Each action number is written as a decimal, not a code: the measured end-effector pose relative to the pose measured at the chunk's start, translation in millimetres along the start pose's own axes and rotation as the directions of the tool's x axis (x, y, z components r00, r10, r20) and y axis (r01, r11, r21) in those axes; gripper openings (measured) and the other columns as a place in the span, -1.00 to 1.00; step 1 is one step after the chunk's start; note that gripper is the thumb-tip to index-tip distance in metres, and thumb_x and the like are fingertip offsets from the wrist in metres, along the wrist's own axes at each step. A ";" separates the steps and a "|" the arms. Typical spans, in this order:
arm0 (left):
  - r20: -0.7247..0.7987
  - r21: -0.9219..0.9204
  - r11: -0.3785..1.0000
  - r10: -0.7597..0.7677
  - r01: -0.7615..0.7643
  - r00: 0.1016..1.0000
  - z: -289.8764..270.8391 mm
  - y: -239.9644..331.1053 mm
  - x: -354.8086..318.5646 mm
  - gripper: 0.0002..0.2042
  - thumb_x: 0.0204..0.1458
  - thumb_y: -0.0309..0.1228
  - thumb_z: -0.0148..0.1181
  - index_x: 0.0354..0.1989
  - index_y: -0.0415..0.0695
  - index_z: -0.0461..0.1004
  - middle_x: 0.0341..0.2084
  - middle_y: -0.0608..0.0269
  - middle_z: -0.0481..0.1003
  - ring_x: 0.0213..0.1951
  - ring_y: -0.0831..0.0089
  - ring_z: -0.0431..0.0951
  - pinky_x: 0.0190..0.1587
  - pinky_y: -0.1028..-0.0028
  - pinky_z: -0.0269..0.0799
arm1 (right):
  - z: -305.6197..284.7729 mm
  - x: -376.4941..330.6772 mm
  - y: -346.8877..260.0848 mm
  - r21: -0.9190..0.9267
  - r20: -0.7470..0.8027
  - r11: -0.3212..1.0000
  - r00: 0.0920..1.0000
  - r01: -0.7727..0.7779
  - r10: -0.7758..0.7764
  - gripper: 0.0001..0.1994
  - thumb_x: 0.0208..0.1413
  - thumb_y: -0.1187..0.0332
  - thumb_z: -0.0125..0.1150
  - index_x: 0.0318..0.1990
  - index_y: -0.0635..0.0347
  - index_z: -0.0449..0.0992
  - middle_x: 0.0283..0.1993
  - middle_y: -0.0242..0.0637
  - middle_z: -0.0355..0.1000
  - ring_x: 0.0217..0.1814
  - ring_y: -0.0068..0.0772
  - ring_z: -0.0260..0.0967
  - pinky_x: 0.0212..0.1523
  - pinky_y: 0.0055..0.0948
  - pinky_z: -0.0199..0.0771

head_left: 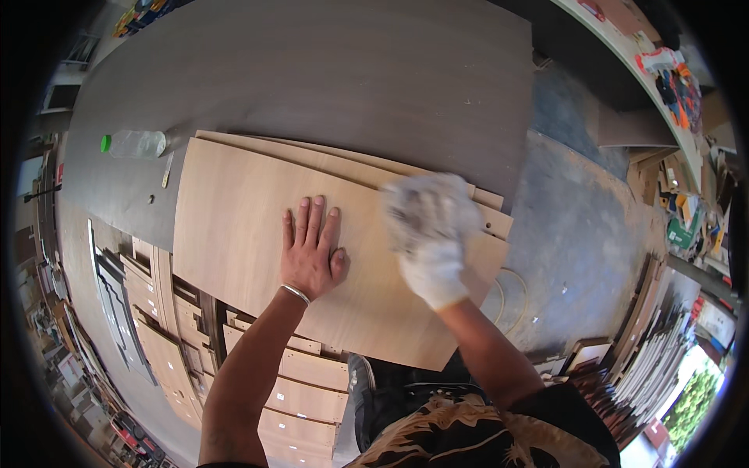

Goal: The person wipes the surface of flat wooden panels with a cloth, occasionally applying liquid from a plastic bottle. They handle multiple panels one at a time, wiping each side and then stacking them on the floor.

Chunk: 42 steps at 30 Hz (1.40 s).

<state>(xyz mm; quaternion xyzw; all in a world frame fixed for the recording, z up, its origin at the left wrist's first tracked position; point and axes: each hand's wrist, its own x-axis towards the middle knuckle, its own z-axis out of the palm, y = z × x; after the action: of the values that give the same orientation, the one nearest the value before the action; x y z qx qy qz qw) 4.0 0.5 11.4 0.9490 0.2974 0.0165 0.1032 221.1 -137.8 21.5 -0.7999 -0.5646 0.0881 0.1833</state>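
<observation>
A light wood-coloured board (pixel 234 218) lies flat on top of similar boards (pixel 355 162), whose edges show along its far side. My bare left hand (pixel 312 253) rests palm down on the board, fingers spread, with a bracelet at the wrist. To its right, my right hand (pixel 434 274) wears a white glove and presses a grey-white rag (pixel 427 207) over the board's right part. Both glove and rag are smeared by motion, and the rag hides the gloved fingers.
The boards lie on a large dark table (pixel 335 70). At its left are a clear bottle (pixel 139 144) with a green cap and a small utility knife (pixel 168 170). More wood panels (pixel 304 398) are stacked below the near edge. A shelf with tools (pixel 679 90) curves along the right.
</observation>
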 end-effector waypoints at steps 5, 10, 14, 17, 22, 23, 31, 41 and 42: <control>-0.006 -0.015 0.999 0.052 -0.052 0.999 19.9 -1.8 2.1 -0.27 0.15 -0.17 -0.07 0.53 -0.18 0.12 0.54 -0.26 0.03 0.57 -0.29 -0.08 0.52 -0.35 -0.27 | 19.5 68.0 -31.9 0.184 -0.035 0.970 0.987 0.159 -0.155 -0.54 0.11 0.23 0.25 0.16 0.17 0.61 0.40 -0.15 0.43 0.57 0.01 0.16 0.64 0.04 -0.11; -0.020 0.012 1.000 0.001 -0.001 1.000 2.9 -7.5 -10.9 -0.24 0.14 -0.18 -0.08 0.56 -0.16 0.06 0.56 -0.24 -0.01 0.58 -0.27 -0.10 0.52 -0.35 -0.30 | -33.2 -50.9 89.9 0.352 0.182 0.898 0.961 -0.263 0.211 -0.49 0.05 0.31 0.32 0.24 0.00 0.59 0.44 -0.12 0.38 0.62 0.05 0.09 0.66 0.07 -0.17; -0.009 -0.004 1.000 0.027 -0.027 1.000 10.8 -1.3 -0.5 -0.24 0.15 -0.16 -0.05 0.54 -0.20 0.07 0.55 -0.27 -0.01 0.57 -0.28 -0.10 0.52 -0.36 -0.29 | -19.1 12.8 10.0 0.029 -0.029 0.997 0.997 0.078 -0.077 -0.52 0.03 0.25 0.33 0.18 -0.02 0.63 0.42 -0.18 0.41 0.58 0.10 0.14 0.60 0.20 -0.06; -0.006 -0.044 0.995 0.095 -0.095 0.995 25.8 3.2 6.3 -0.30 0.18 -0.12 -0.06 0.47 -0.24 0.16 0.54 -0.31 0.01 0.56 -0.32 -0.07 0.52 -0.36 -0.28 | 29.7 81.6 -34.2 0.153 -0.067 0.974 0.985 0.166 -0.157 -0.60 0.07 0.21 0.27 0.08 0.03 0.69 0.38 -0.25 0.44 0.55 0.08 0.17 0.58 0.14 0.01; 0.012 0.015 1.000 -0.023 0.023 1.000 -0.7 -7.6 -15.9 -0.31 0.21 -0.12 -0.09 0.48 -0.23 0.17 0.54 -0.29 0.02 0.56 -0.31 -0.06 0.51 -0.35 -0.26 | -24.4 -12.0 -4.9 0.105 0.094 0.986 0.985 0.132 -0.142 -0.56 0.04 0.23 0.32 0.13 0.04 0.64 0.35 -0.28 0.45 0.52 0.04 0.18 0.55 0.25 -0.04; -0.005 0.005 1.000 -0.024 0.024 1.000 -0.8 -4.6 -12.3 -0.29 0.20 -0.13 -0.07 0.52 -0.19 0.12 0.55 -0.25 0.02 0.57 -0.27 -0.07 0.51 -0.35 -0.26 | -38.3 -37.1 0.8 0.105 0.223 0.994 0.975 -0.011 -0.013 -0.54 0.02 0.24 0.31 0.14 0.05 0.63 0.35 -0.22 0.44 0.51 0.02 0.20 0.55 0.29 -0.10; 0.038 -0.074 0.997 -0.024 0.027 0.999 -4.2 4.0 -0.4 -0.27 0.12 -0.15 0.03 0.50 -0.15 0.18 0.53 -0.22 0.06 0.57 -0.21 -0.04 0.52 -0.32 -0.24 | 3.0 41.0 -41.4 0.051 -0.025 0.998 0.999 0.033 -0.032 -0.53 0.09 0.28 0.30 0.20 0.05 0.59 0.35 -0.14 0.45 0.50 0.07 0.23 0.57 0.22 -0.02; 0.098 -0.252 0.966 -0.032 0.056 0.995 -3.1 -0.6 -3.1 -0.27 0.21 -0.07 0.07 0.53 -0.12 0.17 0.58 -0.09 0.01 0.59 -0.07 -0.06 0.55 -0.24 -0.25 | 20.0 64.8 -61.8 -0.123 0.045 0.981 0.987 -0.148 0.154 -0.44 0.17 0.34 0.24 0.38 -0.10 0.48 0.51 -0.12 0.28 0.60 0.09 0.06 0.64 0.14 -0.25; 0.105 -0.259 0.964 -0.037 0.063 0.994 -1.9 -2.1 -5.2 -0.25 0.21 -0.05 0.07 0.55 -0.10 0.13 0.59 -0.07 -0.01 0.60 -0.04 -0.08 0.55 -0.23 -0.26 | 24.7 45.8 -65.0 -0.088 0.085 0.979 0.978 -0.182 0.189 -0.43 0.15 0.37 0.28 0.37 -0.12 0.49 0.52 -0.14 0.28 0.60 0.03 0.08 0.65 0.12 -0.25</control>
<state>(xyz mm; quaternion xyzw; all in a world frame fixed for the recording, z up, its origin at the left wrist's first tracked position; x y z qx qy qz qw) -1.6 -0.4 13.0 0.9189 0.3109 0.0059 0.2428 171.8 -70.9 27.4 -0.8508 -0.4985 0.1193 0.1161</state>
